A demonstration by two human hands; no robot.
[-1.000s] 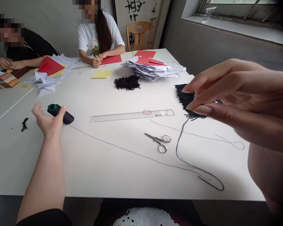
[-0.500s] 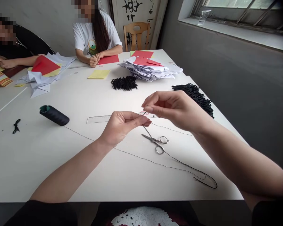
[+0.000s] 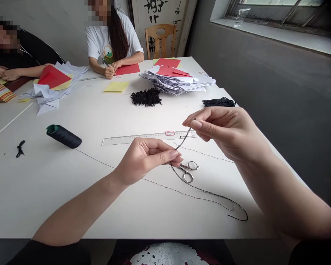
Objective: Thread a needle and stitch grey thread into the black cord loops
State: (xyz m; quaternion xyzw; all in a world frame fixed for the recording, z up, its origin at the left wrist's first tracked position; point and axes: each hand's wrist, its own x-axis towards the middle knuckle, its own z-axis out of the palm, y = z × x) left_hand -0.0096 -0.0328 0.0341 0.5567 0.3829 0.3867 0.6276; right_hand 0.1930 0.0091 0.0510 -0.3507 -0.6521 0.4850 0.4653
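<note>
My left hand (image 3: 145,160) and my right hand (image 3: 220,132) hover over the white table (image 3: 57,191). A dark thread (image 3: 183,140) runs up between them, pinched in my right fingertips and held at my left fingertips. Below my left hand it falls in a long loop that ends at the lower right. Small steel scissors (image 3: 187,171) lie just beneath that loop, close to my left fingers. A clear ruler (image 3: 138,139) lies beyond my hands. My right hand hides part of a black fringe bundle (image 3: 219,102).
A black thread spool (image 3: 64,136) lies at the left, trailing a fine line, with a small black tangle (image 3: 20,149) beyond it. Further back are another black bundle (image 3: 146,97), a paper stack (image 3: 176,81), and two seated people working with paper.
My hands have moved apart, the right one rising and going right. The thread now stretches between them, and my right hand covers more of the black fringe.
</note>
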